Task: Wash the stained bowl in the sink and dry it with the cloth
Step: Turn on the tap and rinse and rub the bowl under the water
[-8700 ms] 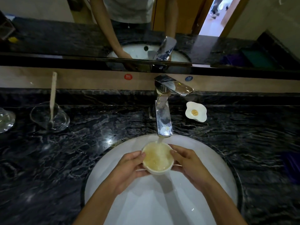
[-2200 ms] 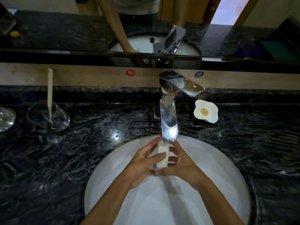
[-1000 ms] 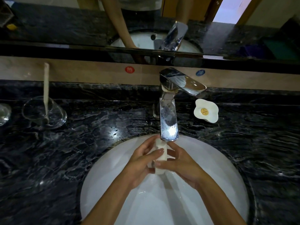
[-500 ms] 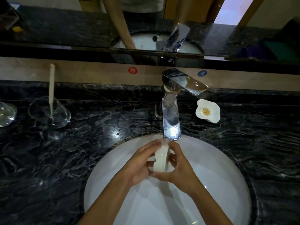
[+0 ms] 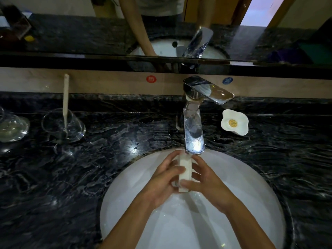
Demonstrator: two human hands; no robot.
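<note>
The small white bowl point(image 5: 185, 174) is held on edge under the chrome faucet's spout point(image 5: 194, 135), over the round white sink point(image 5: 251, 191). My left hand point(image 5: 162, 182) grips it from the left, thumb across its side. My right hand point(image 5: 209, 182) holds it from the right, fingers wrapped round the bowl's bottom edge. The bowl's inside is turned away and hidden. No cloth shows on the counter; a dark purple and green bundle appears only in the mirror at the far right.
The dark marble counter point(image 5: 111, 159) surrounds the sink. A glass point(image 5: 62, 124) with a pale stick stands at left, another glass dish point(image 5: 12, 128) at the far left. A white flower-shaped dish point(image 5: 235, 122) sits right of the faucet. A mirror runs along the back.
Earlier the bowl sat upright under the tap, full of yellowish water. It is now turned on edge between both hands, which have shifted slightly on it over the last second.
</note>
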